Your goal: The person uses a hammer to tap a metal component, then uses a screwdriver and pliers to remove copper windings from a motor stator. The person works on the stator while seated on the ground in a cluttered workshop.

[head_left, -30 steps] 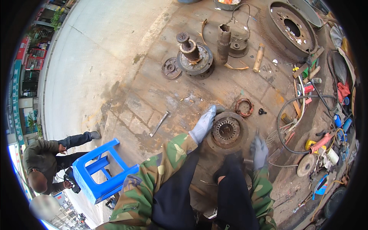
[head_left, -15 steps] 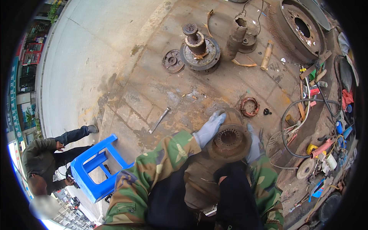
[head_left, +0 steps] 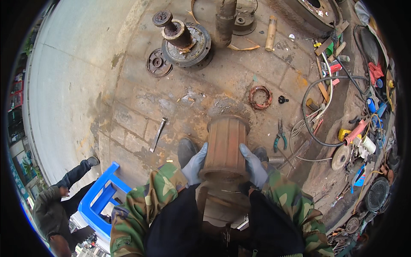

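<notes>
A rusty, ribbed metal housing (head_left: 225, 145) with a flange at each end lies between my knees, its ribbed side in view. My left hand (head_left: 195, 166), in a grey glove, presses against its left side near the lower flange. Against the opposite side rests my gloved right hand (head_left: 254, 166). Both hands clasp the housing between them, palms inward. The housing's bore is hidden from this angle. Just right of it lie teal-handled pliers (head_left: 280, 138). Beyond them are a reddish metal ring (head_left: 260, 97) and a small black part (head_left: 283, 100).
A metal bar (head_left: 158, 135) lies to the left. Farther off stand a flanged hub with a shaft (head_left: 186, 45) and a metal tube (head_left: 224, 23). Cables (head_left: 309, 100) and mixed tools clutter the right. A blue stool (head_left: 87, 210) and another person (head_left: 51, 214) are at the left.
The housing has tipped over, so its ribbed side shows instead of its toothed bore. Both hands have moved lower with it. My view has shifted, and the pliers now show fully.
</notes>
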